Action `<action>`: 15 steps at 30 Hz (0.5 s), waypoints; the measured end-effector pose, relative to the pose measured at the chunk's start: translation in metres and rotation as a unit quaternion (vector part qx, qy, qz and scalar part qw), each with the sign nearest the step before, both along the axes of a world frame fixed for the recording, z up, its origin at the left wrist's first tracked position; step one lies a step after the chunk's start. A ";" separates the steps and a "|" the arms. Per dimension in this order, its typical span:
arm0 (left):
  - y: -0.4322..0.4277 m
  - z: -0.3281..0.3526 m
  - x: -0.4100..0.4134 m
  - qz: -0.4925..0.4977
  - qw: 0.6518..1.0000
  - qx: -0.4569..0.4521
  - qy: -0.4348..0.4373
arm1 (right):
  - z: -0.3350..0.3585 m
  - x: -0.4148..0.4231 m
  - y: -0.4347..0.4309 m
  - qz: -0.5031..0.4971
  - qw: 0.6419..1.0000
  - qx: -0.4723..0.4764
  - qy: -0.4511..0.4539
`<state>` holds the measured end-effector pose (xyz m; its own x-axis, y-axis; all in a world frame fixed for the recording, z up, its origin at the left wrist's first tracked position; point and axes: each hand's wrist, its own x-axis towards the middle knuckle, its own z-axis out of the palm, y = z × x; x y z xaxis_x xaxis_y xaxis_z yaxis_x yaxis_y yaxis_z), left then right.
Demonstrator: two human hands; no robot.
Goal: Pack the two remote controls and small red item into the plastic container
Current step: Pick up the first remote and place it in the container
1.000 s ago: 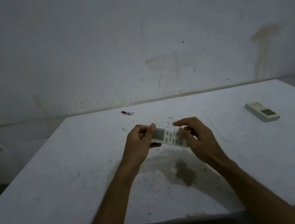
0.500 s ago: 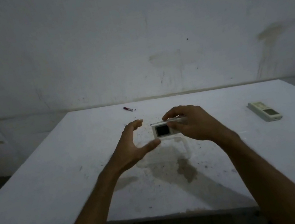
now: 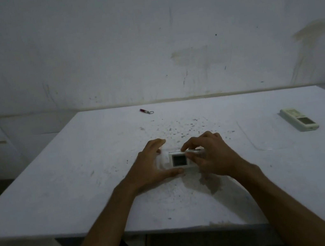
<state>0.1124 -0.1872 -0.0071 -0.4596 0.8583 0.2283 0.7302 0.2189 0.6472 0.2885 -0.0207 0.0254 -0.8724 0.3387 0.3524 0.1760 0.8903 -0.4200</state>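
White remote control with dark screen (image 3: pixel 178 160) sits low in the clear plastic container (image 3: pixel 164 159) at table centre. Right hand (image 3: pixel 211 158) pinches it from above; left hand (image 3: pixel 154 165) cups the container's left wall, fingers spread. Far left lies the small red item (image 3: pixel 143 110), far right the second white remote (image 3: pixel 299 121), beside the clear lid (image 3: pixel 266 137). Plenty of bare white table (image 3: pixel 80 180) around.

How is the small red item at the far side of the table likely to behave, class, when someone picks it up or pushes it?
The small red item looks slim and rounded, so a push might roll it. It probably weighs very little, being tiny beside the remote. The ring at its end may dangle when lifted.
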 end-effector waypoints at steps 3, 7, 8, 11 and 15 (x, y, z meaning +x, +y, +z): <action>0.001 0.000 -0.001 0.002 1.000 0.000 0.002 | -0.008 0.000 0.009 -0.028 0.998 -0.038 -0.035; 0.002 0.004 -0.001 0.005 1.000 -0.006 -0.010 | -0.008 0.000 0.015 -0.045 0.998 -0.033 -0.035; 0.001 0.005 -0.001 0.006 1.000 -0.006 -0.012 | -0.009 -0.002 0.014 -0.050 0.998 -0.020 -0.041; -0.001 0.004 -0.001 0.002 1.000 -0.003 -0.016 | -0.010 -0.010 0.011 -0.069 0.994 0.046 -0.071; -0.001 0.003 -0.001 0.002 1.000 -0.003 -0.017 | -0.005 -0.012 0.011 -0.044 0.996 0.028 -0.068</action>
<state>0.1119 -0.1886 -0.0040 -0.4698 0.8579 0.2081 0.7072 0.2247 0.6703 0.2765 -0.0095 0.0209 -0.8810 0.3996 0.2533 0.3067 0.8900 -0.3375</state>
